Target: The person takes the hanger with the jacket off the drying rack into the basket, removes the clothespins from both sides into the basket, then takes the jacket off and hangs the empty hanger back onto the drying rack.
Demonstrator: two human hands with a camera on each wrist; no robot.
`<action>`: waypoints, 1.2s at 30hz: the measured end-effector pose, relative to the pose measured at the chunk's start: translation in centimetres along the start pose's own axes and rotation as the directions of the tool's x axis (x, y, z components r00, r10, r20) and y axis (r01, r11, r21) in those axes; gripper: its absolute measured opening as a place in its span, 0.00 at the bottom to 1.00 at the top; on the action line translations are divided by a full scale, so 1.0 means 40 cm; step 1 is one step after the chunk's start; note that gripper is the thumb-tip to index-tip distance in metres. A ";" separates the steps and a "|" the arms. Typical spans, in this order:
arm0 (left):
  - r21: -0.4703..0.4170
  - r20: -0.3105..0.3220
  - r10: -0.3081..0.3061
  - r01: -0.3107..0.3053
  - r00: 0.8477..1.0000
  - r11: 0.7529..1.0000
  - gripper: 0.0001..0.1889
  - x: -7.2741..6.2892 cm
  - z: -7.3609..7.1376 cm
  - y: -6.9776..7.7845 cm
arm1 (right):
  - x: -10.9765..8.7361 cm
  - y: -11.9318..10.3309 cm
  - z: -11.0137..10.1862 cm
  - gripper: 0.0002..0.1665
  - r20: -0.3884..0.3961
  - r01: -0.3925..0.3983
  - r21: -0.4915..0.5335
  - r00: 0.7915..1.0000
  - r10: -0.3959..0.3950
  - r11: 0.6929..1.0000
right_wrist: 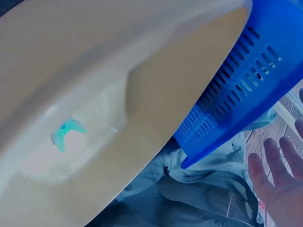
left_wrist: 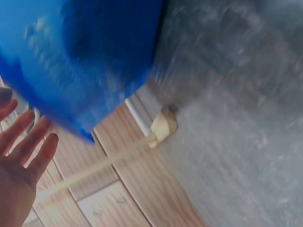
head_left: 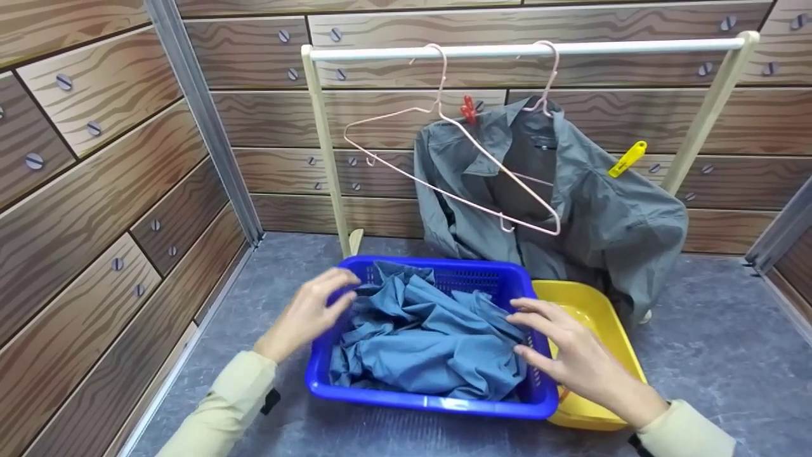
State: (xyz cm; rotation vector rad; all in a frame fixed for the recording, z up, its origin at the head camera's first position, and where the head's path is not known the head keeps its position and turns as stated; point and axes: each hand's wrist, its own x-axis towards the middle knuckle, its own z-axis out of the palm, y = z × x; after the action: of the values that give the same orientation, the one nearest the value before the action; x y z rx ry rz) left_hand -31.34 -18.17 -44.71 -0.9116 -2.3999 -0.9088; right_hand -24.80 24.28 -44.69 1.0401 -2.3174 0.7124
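A crumpled blue garment [head_left: 438, 355] lies in the blue plastic basket [head_left: 419, 404]. My left hand [head_left: 309, 315] hovers over the basket's left rim, fingers loosely bent and nothing in them. On the other side, my right hand [head_left: 568, 346] is spread above the right rim, its fingertips near the cloth. From the left wrist view, the left hand [left_wrist: 21, 161] shows relaxed fingers beside the basket wall [left_wrist: 94, 61]. In the right wrist view the right hand [right_wrist: 281, 182] has extended fingers and holds nothing, with the slotted basket side [right_wrist: 236, 85] close by.
Behind the basket, a white rail [head_left: 380, 53] carries a bare pink hanger [head_left: 453, 202] and a grey-green shirt [head_left: 634, 216] on another hanger, with a red clothespin [head_left: 468, 110] and a yellow clothespin [head_left: 628, 158]. A yellow tray [head_left: 618, 336] partly under the basket holds a small clip [right_wrist: 68, 132].
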 end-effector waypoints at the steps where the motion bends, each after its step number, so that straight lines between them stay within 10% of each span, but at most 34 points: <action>1: -0.003 -0.025 -0.016 0.016 1.000 1.000 0.12 0.010 -0.006 -0.009 | -0.002 0.000 -0.002 0.29 -0.002 0.000 0.003 1.000 0.000 1.000; 9: -0.026 -0.260 -0.101 0.098 0.960 0.995 0.06 0.100 -0.044 -0.085 | -0.017 0.003 -0.017 0.27 -0.014 0.001 0.020 1.000 0.000 1.000; 19: -0.099 -0.535 -0.139 0.101 0.833 0.990 0.04 0.221 -0.043 -0.134 | -0.046 0.004 -0.017 0.25 -0.012 -0.022 0.069 1.000 0.023 0.997; 32: -0.382 -0.561 -0.439 0.250 0.702 0.889 0.10 0.325 -0.053 -0.181 | -0.098 -0.012 -0.029 0.28 -0.036 -0.025 0.084 0.999 0.028 0.996; 36: -0.444 -0.528 -0.495 0.272 0.690 0.853 0.10 0.334 -0.061 -0.194 | -0.109 -0.015 -0.031 0.29 -0.025 -0.006 0.084 1.000 0.008 0.996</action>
State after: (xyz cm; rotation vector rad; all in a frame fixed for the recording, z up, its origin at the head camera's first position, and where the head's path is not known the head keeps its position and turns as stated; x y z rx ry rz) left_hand -45.75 -18.57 -38.68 -0.1029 -1.8790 -1.5355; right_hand -21.50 26.98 -46.34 1.0536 -2.2877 0.8279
